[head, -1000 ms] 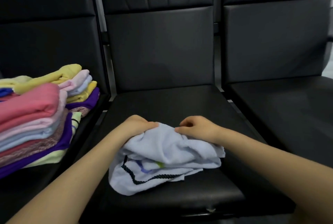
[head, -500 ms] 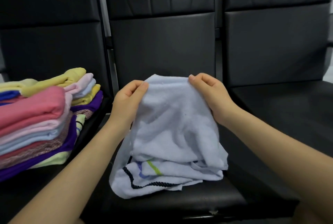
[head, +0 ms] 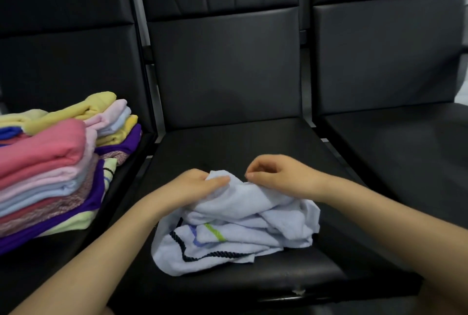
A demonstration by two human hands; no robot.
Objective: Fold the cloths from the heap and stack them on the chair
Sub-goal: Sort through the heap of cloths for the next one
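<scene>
A crumpled light blue cloth (head: 243,228) with a dark corded border and green and blue stripes lies on the seat of the middle black chair (head: 228,152). My left hand (head: 200,184) grips the cloth's raised top fold from the left. My right hand (head: 273,173) is curled at the cloth's upper right, thumb and forefinger pinched together at its top edge. A stack of folded cloths (head: 50,170) in pink, yellow, purple and pale blue sits on the left chair.
The right chair's seat (head: 405,147) is bare black leather. The three chairs stand side by side with narrow gaps between them. The middle seat's front edge (head: 296,292) has a small tear.
Both hands held the cloth's top edge up half a second ago. They have come down to the seat and the cloth has slumped back into a crumpled pile.
</scene>
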